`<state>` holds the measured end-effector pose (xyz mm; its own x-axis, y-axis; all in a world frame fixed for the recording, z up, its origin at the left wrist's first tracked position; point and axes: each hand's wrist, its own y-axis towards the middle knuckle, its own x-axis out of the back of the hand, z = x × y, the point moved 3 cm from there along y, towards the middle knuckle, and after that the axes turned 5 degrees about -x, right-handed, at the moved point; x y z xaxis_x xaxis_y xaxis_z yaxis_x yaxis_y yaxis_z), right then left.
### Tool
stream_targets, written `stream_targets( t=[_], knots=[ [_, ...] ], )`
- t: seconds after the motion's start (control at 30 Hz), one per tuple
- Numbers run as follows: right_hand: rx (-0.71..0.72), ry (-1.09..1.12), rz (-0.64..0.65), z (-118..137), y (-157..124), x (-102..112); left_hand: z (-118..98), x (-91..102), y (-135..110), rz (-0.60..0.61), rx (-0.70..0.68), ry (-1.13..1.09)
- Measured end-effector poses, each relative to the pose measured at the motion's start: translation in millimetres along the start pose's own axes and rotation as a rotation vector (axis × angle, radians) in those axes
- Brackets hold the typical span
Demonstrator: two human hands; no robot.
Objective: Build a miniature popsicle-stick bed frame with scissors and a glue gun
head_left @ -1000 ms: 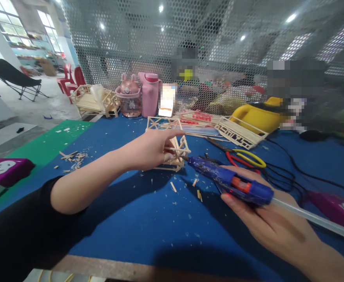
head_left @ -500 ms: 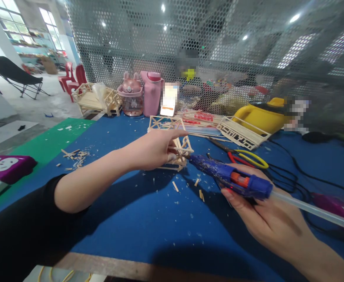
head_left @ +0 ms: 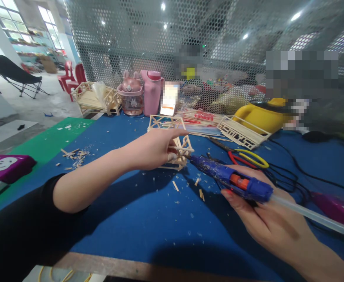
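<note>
My left hand (head_left: 152, 149) grips a small frame of wooden sticks (head_left: 175, 141) that stands on the blue mat (head_left: 148, 219), index finger stretched along its top. My right hand (head_left: 273, 215) is wrapped round a blue glue gun (head_left: 233, 180) with an orange trigger and a clear glue stick (head_left: 307, 213) poking out behind. The gun's nozzle touches the frame's lower right corner, just beside my left fingertips.
Red-and-yellow pliers (head_left: 247, 158) and black cables (head_left: 289, 176) lie right of the frame. Behind are a flat stick lattice (head_left: 242, 133), a yellow container (head_left: 260, 115), pink bottles (head_left: 151, 92), a stick bench (head_left: 95, 100). Wood scraps (head_left: 73, 156) lie left. People sit behind the mesh screen (head_left: 219, 51).
Almost nothing: the glue gun and my right hand shifted slightly, with the nozzle staying at the frame's corner. My left hand keeps its hold.
</note>
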<state>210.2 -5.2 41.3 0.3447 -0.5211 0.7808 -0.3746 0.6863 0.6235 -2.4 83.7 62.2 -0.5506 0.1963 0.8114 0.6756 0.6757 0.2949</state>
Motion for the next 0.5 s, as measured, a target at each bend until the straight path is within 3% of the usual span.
stream_targets(
  t=[0.33,0.5],
  knots=[
    [0.002,-0.019,0.003,-1.4,-1.3,-0.7,3.0,-1.1,0.5,-0.016,-0.021,0.020],
    [-0.014,-0.025,-0.003,2.1,-5.9,9.6,0.7,-0.8,1.2,0.001,-0.015,0.007]
  ],
)
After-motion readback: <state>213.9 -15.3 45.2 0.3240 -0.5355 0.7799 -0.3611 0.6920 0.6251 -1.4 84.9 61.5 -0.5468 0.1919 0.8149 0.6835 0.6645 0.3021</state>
